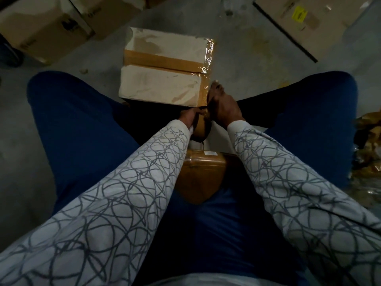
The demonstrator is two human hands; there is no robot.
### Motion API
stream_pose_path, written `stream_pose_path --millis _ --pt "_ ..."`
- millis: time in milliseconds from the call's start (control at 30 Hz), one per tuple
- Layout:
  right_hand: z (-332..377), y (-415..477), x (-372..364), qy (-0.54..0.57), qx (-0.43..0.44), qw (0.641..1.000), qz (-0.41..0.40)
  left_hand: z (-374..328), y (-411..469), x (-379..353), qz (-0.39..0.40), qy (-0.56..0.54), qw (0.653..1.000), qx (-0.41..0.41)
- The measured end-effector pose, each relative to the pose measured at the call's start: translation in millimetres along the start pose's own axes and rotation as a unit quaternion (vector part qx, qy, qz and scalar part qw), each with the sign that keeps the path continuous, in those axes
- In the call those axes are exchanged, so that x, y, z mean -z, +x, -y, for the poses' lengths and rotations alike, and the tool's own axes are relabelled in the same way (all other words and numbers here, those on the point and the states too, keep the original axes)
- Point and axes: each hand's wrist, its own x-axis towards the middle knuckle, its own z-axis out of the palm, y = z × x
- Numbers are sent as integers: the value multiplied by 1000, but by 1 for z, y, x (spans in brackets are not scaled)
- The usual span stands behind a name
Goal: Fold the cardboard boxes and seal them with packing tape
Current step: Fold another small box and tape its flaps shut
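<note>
A pale cardboard box (pixel 162 87) lies closed on the floor between my knees, with a brown tape band across its top and shiny clear tape along its right edge. My left hand (pixel 188 117) grips a brown tape roll (pixel 201 127) just in front of the box's near right corner. My right hand (pixel 223 105) is at that corner, fingers bent down onto the tape at the box's edge; what the fingertips do is hidden. A second brown taped parcel (pixel 203 172) sits between my thighs, close to my body.
Larger brown cartons (pixel 47 23) stand at the back left. A flattened carton with a yellow label (pixel 309 19) lies at the back right. Crumpled clear wrap and scraps (pixel 369 145) pile up at the right edge. Grey concrete floor (pixel 247 58) surrounds the box.
</note>
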Motion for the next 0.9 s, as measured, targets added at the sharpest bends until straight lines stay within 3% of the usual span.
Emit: stream_pose_path --millis 100,233,400,533,700,733,800,900 --pt "-2 -20 4 10 -30 999 27 6 10 5 -43 122 992 1" --pt "-3 -20 1 20 -35 999 31 12 17 19 -69 301 950 -34" --pt "-5 -17 18 115 -125 985 28 -12 3 24 -53 362 926 -91" --pt "1 -9 16 256 -179 946 -81 -52 -10 40 6 400 911 -101" --pt "14 5 19 287 -85 951 -79 -97 -15 107 -102 246 951 -154" --pt "16 10 16 284 -72 953 -72 -102 -14 121 -122 212 960 -133" --pt "21 19 6 226 -45 970 -71 -107 -6 141 -165 131 969 -126" --pt "19 29 -10 99 4 992 -72 -102 -8 154 -151 35 982 -104"
